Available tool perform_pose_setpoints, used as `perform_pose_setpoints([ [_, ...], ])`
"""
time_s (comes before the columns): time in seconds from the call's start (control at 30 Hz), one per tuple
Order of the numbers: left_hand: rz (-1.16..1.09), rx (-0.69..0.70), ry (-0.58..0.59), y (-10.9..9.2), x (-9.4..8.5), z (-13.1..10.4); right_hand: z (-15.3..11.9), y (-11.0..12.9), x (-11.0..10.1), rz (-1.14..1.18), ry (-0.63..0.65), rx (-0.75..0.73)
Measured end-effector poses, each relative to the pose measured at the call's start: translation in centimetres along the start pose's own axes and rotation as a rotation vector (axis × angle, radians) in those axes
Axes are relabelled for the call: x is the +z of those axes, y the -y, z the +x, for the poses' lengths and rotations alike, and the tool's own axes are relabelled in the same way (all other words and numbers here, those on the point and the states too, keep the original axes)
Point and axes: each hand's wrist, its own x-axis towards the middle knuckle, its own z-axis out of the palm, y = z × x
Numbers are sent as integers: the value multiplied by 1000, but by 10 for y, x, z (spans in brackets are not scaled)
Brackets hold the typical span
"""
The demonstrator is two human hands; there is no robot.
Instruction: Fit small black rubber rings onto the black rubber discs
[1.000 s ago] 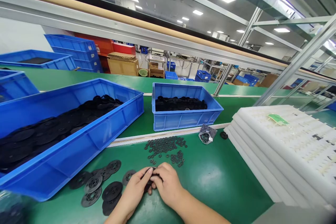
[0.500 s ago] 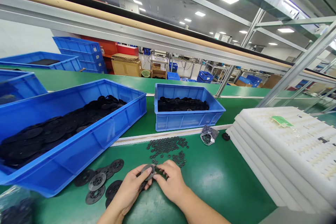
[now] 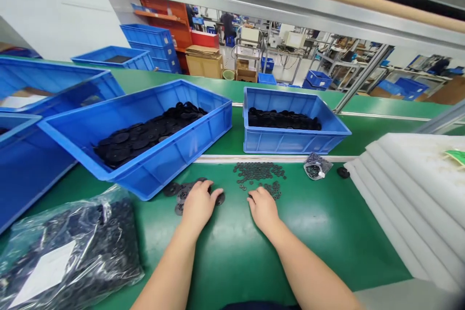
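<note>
My left hand (image 3: 199, 203) lies over a loose group of flat black slotted discs (image 3: 183, 193), its thumb spread away from the fingers. Beside the thumb is another black disc (image 3: 220, 198); the fingertips are partly hidden. To the right, my right hand (image 3: 264, 207) is at the near edge of many small black rings (image 3: 258, 171) on the green bench. Its fingers are curled together, with a tiny dark bit at the tips too small to make out.
Two blue bins, a long one (image 3: 192, 147) and a smaller one (image 3: 296, 140), hold black discs. A clear bag of black parts (image 3: 98, 247) lies at left. A small open bag (image 3: 317, 166) sits beyond the rings. White foam sheets (image 3: 403, 193) are stacked at right.
The hands were together around a disc; now they are apart, left over the discs, right at the rings. The held disc is gone from between them. The view has tilted down and turned left.
</note>
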Motion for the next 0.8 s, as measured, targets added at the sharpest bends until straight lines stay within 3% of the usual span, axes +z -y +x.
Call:
perform_pose_setpoints([
  [0.13, 200, -9, 211, -4, 2, -6, -3, -1, 2, 29, -38, 16],
  [0.3, 151, -7, 191, -6, 2, -5, -3, -4, 5, 77, -65, 47],
  [0.43, -158, 24, 58, -17, 8, -9, -3, -7, 5, 261, -168, -24],
  [0.5, -401, -4, 62, -26, 14, -15, -4, -5, 2, 402, -233, -98],
  [0.67, -1081, -209, 361, -45, 29, -29, -12, 7, -2, 593, -316, -208],
  [0.8, -1295, -245, 464, -49, 37, -33, -16, 12, -2, 639, -292, -209],
])
